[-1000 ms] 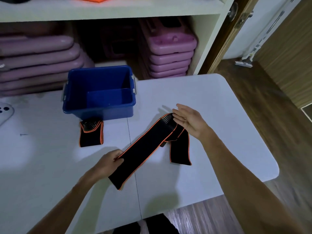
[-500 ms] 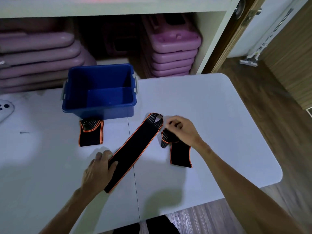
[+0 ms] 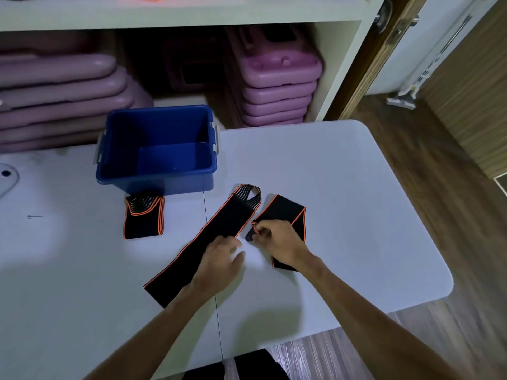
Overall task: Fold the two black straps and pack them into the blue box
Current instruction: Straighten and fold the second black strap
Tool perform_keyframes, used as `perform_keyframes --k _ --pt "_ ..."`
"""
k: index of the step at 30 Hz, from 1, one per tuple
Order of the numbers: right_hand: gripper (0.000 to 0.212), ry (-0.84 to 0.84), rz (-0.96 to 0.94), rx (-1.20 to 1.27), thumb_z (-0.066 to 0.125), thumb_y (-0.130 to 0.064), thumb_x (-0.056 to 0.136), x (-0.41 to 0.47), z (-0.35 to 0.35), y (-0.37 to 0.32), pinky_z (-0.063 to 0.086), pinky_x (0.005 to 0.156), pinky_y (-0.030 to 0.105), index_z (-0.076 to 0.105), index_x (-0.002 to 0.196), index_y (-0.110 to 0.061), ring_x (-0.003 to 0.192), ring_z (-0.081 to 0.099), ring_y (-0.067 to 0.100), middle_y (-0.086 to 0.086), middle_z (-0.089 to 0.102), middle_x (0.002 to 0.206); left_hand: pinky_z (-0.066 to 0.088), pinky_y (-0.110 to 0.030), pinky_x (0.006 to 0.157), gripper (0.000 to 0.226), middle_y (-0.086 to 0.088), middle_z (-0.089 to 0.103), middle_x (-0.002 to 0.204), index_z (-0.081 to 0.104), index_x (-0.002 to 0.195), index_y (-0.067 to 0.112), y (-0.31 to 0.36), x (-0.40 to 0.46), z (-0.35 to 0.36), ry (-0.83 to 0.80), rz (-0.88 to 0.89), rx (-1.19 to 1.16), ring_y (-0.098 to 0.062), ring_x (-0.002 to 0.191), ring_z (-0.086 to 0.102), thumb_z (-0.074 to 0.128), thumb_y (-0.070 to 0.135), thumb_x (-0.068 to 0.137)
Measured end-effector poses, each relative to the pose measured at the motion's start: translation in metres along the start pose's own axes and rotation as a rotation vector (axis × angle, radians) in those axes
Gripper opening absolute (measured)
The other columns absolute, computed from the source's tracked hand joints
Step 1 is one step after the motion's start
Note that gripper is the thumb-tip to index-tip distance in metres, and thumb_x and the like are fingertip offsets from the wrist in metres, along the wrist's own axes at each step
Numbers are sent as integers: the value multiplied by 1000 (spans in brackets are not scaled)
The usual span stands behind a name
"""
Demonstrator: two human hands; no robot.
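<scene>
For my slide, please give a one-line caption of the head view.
Right hand pinches the unfolded black strap; left hand rests open on it; folded strap lies before the blue box.

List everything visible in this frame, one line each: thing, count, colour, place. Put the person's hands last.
blue box: 1, blue, open and empty, back of the table.
folded strap: 1, black with orange edging, just in front of the box.
long strap: 1, black with orange edging, laid out diagonally at table centre.
table: 1, white.
stacked cases: several, purple, on the shelf behind.
left hand: fingers relaxed, resting on the long strap.
right hand: pinching the strap's orange-edged end.
</scene>
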State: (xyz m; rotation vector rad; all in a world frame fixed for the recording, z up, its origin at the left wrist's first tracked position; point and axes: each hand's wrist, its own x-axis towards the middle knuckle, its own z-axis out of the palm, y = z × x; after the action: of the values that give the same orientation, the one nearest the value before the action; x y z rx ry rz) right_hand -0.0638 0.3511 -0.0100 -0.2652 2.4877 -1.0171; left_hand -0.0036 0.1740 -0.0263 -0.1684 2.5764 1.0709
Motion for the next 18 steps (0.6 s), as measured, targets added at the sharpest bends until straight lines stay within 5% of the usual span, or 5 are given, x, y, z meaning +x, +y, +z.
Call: perform_keyframes --k 4,7,9,14,18 --pt "25 -86 1 180 56 -6 92 1 5 -14 55 78 25 71 111 -13 76 69 9 2 74 85 49 -20 56 29 -9 72 81 67 90 2 13 -11 13 -243 -299 -398 -26 73 72 57 29 89" --pt "45 -54 -142 -119 50 4 89 15 -1 -17 49 80 26 61 123 -22 90 58 13 1 59 101 57 -28 52 39 -16 74 78 66 87 -1 24 -25 24 -329 -401 -484 -26 62 72 56 36 91" --pt "54 -152 -263 -440 54 2 87 27 -3 -18 45 87 31 57 129 -31 104 48 17 1 50 113 58 -30 59 41 -11 74 75 63 92 6 32 -29 38 -268 -329 -337 -21 61 71 54 46 88" --pt "22 -304 -450 -709 63 -16 87 44 0 -26 46 83 38 68 106 -27 99 50 22 0 55 104 49 -40 87 58 -9 63 120 33 137 23 69 -28 72 -64 -126 -47 -32 107 62 56 46 90" --pt "5 -179 -414 -595 62 -21 87 52 -13 -24 45 77 38 63 90 -17 95 54 21 0 60 95 49 -44 85 61 -11 62 119 32 135 21 83 -16 83 7 -290 -50 -35 110 60 54 53 89"
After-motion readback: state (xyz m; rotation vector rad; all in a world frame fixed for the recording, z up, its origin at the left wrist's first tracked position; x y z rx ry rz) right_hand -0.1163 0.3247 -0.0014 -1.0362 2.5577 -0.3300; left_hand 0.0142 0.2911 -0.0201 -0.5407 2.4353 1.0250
